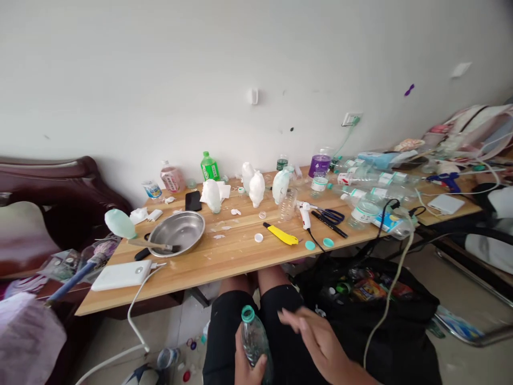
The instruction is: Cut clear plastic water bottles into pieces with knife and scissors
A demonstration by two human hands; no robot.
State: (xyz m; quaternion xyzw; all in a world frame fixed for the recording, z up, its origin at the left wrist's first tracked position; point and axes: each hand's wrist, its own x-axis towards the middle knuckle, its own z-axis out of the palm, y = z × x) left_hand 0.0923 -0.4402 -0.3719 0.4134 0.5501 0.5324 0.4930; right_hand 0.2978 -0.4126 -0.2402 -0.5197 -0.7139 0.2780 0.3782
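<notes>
My left hand (245, 366) is closed around a clear plastic bottle (253, 338) with a teal cap, held upright over my lap at the bottom of the view. My right hand (316, 339) hovers just right of the bottle with fingers spread and slightly blurred, holding nothing. Both hands are below the front edge of the wooden table (224, 256). On the table ahead lie a yellow utility knife (281, 233), a white glue gun (304, 214) and black scissors (331, 218).
A steel bowl (177, 231) with a brush, a white power bank (121, 274), a phone (193, 200), white wrapped bottles (256, 188), several drink bottles and loose caps crowd the table. A black bag (372, 310) sits right of my knees. A dark sofa (52, 203) stands left.
</notes>
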